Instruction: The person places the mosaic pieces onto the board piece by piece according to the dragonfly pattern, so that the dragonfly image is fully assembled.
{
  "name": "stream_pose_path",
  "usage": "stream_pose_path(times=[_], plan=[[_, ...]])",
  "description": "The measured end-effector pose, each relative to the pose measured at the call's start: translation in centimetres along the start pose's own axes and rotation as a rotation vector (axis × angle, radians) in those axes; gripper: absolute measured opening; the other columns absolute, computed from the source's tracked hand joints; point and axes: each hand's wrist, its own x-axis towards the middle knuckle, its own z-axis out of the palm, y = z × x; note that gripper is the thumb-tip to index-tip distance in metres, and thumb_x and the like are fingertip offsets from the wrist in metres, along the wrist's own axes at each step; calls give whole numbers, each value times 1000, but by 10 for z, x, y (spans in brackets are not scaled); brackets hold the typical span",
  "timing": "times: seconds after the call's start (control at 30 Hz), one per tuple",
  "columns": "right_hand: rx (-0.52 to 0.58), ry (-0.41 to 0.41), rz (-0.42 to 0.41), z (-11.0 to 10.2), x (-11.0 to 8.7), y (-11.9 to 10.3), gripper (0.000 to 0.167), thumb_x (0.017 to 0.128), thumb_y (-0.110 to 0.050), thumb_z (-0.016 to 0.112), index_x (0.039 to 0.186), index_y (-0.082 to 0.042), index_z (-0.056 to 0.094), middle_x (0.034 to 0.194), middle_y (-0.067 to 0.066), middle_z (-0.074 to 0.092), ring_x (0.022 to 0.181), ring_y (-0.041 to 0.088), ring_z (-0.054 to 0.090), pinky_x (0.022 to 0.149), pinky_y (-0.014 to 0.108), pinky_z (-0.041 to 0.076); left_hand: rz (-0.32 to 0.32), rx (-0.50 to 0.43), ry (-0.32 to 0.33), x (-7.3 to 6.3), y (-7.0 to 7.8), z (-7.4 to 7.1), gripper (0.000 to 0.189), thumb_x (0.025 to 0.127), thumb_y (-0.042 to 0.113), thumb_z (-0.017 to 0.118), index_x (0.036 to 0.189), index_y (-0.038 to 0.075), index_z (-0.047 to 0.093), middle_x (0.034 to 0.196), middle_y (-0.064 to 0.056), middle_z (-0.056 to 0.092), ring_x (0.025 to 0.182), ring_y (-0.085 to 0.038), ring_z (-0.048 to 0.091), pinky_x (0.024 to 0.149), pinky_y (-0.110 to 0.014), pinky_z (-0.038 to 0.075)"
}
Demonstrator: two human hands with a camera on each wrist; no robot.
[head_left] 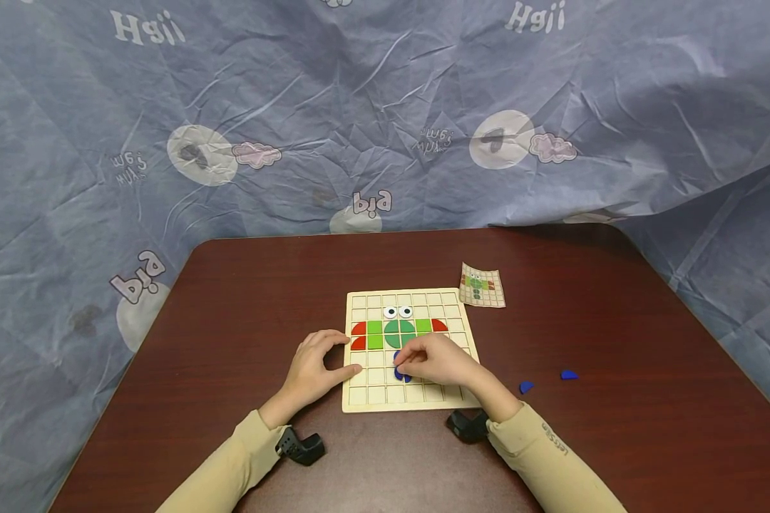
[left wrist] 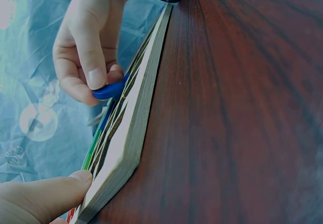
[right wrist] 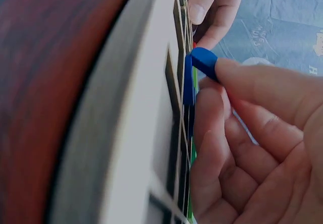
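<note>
A pale wooden grid board (head_left: 366, 399) lies on the table, with flat coloured pieces set in its cells. Between thumb and fingertips, my right hand (head_left: 438, 358) pinches a small blue curved piece (right wrist: 204, 61), tilted close over the board's lower middle cells. Another blue piece (right wrist: 189, 82) lies in the board right beside it. My left hand (head_left: 312, 367) rests at the board's left edge, its thumb (left wrist: 75, 181) touching the rim and its fingers spread along the side. Two round eye pieces (head_left: 398, 312), green squares (head_left: 375, 335), dark green quarter-circles (head_left: 393, 333) and red quarter-circles (head_left: 358, 343) form a figure above.
Two loose blue pieces, one nearer (head_left: 526, 387) and one farther right (head_left: 569, 375), lie on the dark red table (head_left: 263, 285). A printed pattern card (head_left: 483, 286) touches the board's upper right corner. Behind the table hangs a blue-grey patterned cloth (head_left: 334, 142).
</note>
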Motion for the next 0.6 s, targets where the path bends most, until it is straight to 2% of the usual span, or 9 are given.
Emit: stream_pose_path(times=[0.6], plan=[[-55, -17, -32, 0, 0, -1, 6, 86, -11, 68, 86, -14, 74, 81, -10, 67, 70, 5, 58, 64, 23, 50, -21, 9, -16, -1, 3, -2, 47, 73, 36, 79, 109, 9, 66, 115, -3, 59, 111, -25, 50, 96, -46, 36]])
